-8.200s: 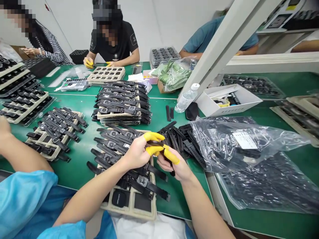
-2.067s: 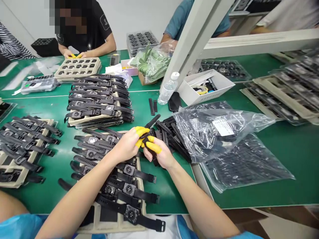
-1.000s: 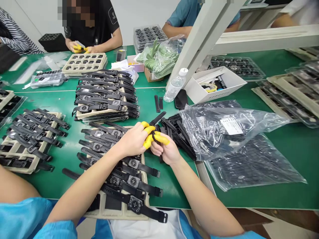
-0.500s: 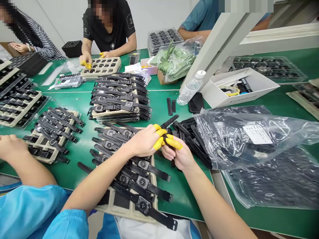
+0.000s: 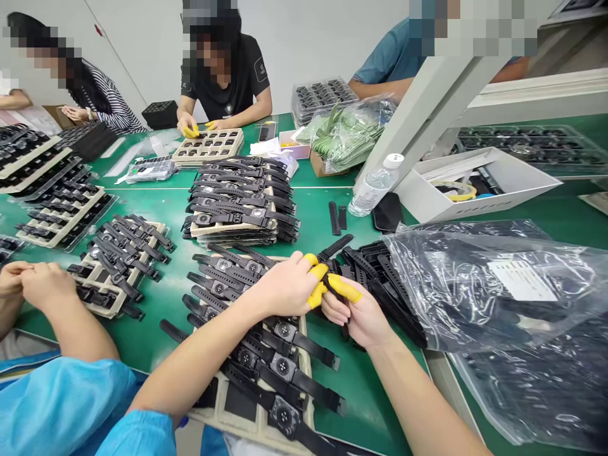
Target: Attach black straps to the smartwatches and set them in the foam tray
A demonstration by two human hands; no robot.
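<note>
Both my hands meet above the right edge of a beige tray (image 5: 306,380) of black smartwatches. My left hand (image 5: 294,283), with yellow finger cots, pinches a black smartwatch (image 5: 327,277), mostly hidden by the fingers. From the other side my right hand (image 5: 354,304), also in yellow cots, grips the same watch. One black strap (image 5: 335,247) sticks out beyond the fingertips. On the tray, several watches with straps (image 5: 284,366) lie in slanted rows, their round sensor backs up. Just right of my hands is a heap of loose black straps (image 5: 375,272).
Clear plastic bags (image 5: 475,291) of black straps cover the right side. Behind stand a water bottle (image 5: 377,183), a slanted post (image 5: 427,107) and a white box (image 5: 489,196). A stack of watch trays (image 5: 242,202) sits ahead. A co-worker's hands (image 5: 42,288) are at left; others sit across.
The view has shifted, so everything appears lower and further right. My hands keep hold of the watch in nearly the same pose. At left, more of the neighbour's hands shows.
</note>
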